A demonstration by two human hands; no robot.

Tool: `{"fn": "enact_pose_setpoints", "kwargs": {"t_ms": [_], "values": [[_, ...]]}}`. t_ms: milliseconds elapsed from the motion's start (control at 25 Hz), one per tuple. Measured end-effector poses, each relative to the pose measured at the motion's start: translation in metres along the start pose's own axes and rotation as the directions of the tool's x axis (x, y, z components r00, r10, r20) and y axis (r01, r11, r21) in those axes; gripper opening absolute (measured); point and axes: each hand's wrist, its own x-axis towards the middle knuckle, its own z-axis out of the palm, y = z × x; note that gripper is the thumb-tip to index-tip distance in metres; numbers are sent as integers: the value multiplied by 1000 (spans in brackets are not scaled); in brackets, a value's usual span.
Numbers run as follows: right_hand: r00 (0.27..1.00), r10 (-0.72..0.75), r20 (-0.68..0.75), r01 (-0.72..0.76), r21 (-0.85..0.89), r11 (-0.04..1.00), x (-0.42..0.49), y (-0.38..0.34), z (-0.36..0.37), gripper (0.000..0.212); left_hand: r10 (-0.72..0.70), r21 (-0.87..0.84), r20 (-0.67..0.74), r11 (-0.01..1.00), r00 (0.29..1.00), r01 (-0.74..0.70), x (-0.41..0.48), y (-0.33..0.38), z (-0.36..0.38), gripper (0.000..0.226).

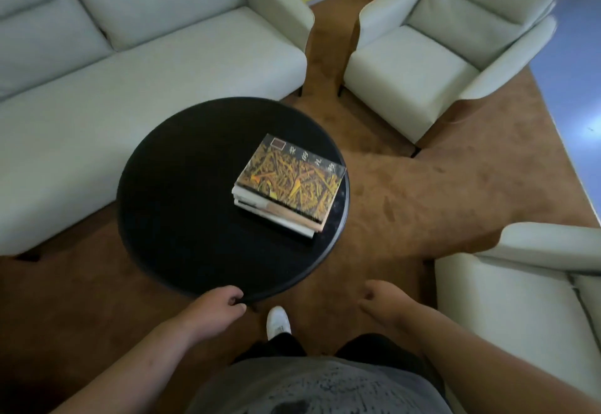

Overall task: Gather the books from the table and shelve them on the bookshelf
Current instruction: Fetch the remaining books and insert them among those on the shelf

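While both hands hang empty, fingers loosely curled, the stack of books (289, 186) lies ahead on the bench (182, 192), nearer the right hand (379, 299) than the left hand (218, 304).

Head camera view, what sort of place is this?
Probably a lounge or reading corner: a pale sofa and matching armchairs surround a round black table holding a stack of books, all on brown carpet.

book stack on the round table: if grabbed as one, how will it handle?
The book stack is probably rigid but fairly heavy: several thick volumes. Its edges are staggered, so layers may slide apart unless clamped from both sides. The top cover looks glossy, likely slippery. Both hands, left hand and right hand, seem advisable.
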Motion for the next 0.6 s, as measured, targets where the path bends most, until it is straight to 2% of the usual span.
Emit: {"fn": "enact_pose_setpoints", "kwargs": {"t_ms": [80, 160, 280, 360, 440, 480, 600], "values": [[996, -27, -80, 29, 30, 999, 18, -19, -30, 21, 11, -13, -21, 1000, 1000, -11, 15, 16, -21, 47], [964, -12, -265, 41, 102, 994, 28, -34, -64, 19, 1, -84, -21, 996, 1000, -3, 28, 31, -36, 45], [867, 25, -499, 118, 253, 960, 45, -56, -123, 21, -19, -283, -37, 959, 999, 7, 47, 54, -48, 40], [831, -45, -555, 238, 280, 930, 65, -74, -157, 21, -63, -430, -32, 902, 998, 43, 56, 71, -50, 45], [837, -153, -525, 341, 281, 897, 90, -93, -180, 21, -84, -594, 13, 801, 996, 75, 63, 87, -45, 49], [856, -228, -464, 379, 263, 887, 109, -103, -189, 24, -102, -691, 31, 716, 994, 95, 66, 97, -42, 54], [934, -356, -45, 357, 193, 914, 158, -134, -209, 43, -200, -908, 74, 392, 977, 149, 80, 120, -32, 117]]}}
